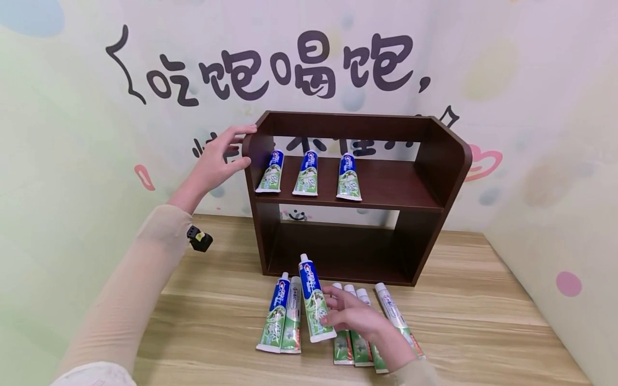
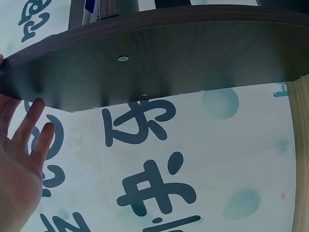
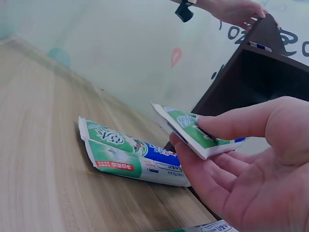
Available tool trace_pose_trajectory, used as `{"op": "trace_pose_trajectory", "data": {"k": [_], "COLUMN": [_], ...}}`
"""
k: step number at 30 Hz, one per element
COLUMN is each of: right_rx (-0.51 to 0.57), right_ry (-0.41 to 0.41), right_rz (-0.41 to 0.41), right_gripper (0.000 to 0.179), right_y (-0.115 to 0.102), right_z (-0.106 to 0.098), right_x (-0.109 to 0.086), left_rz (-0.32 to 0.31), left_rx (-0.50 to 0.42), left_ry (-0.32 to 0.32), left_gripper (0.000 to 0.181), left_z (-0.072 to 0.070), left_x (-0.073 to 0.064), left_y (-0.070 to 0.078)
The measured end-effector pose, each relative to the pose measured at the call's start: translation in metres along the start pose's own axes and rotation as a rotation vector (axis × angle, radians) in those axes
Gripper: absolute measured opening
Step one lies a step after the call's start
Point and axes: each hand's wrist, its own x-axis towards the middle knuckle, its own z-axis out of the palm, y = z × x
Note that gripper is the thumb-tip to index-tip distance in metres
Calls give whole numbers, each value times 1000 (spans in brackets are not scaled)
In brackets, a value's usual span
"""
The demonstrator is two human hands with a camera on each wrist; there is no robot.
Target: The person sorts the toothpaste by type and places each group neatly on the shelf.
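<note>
Lower centre of frame: I find right hand (image 1: 354, 315) pinching blue-and-green toothpaste tube (image 1: 314, 300) between thumb and fingers, cap (image 1: 303, 258) toward frame top; left of centre: left hand (image 1: 219, 156), fingers spread and extended, touching upper left edge of brown shelf (image 1: 441, 161); upper tier (image 1: 391, 182) bears three similar tubes (image 1: 307, 174); silver-and-green tubes (image 1: 394, 311) lie on wooden table (image 1: 203, 316), lower right

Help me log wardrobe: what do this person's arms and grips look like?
The left sleeve is long and pale beige, with a whitish garment edge lower in frame. A small black device with a yellowish mark sits by its wrist end. Of the right sleeve, just a pale end shows. Left grip and right grip wear no gloves.
</note>
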Motion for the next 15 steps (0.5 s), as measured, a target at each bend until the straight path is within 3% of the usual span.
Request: {"op": "trace_pose_trajectory", "data": {"k": [9,15], "right_rx": [44,10], "right_ry": [-121,-101], "right_rz": [-42,-54], "right_gripper": [86,85], "right_y": [-2,-8], "right_z": [-7,-5], "right_x": [-3,-7], "left_rz": [-12,-13], "left_rx": [2,11], "left_ry": [-1,-4], "left_gripper": [53,53], "left_z": [0,0], "left_x": [0,-1], "left_y": [0,0]}}
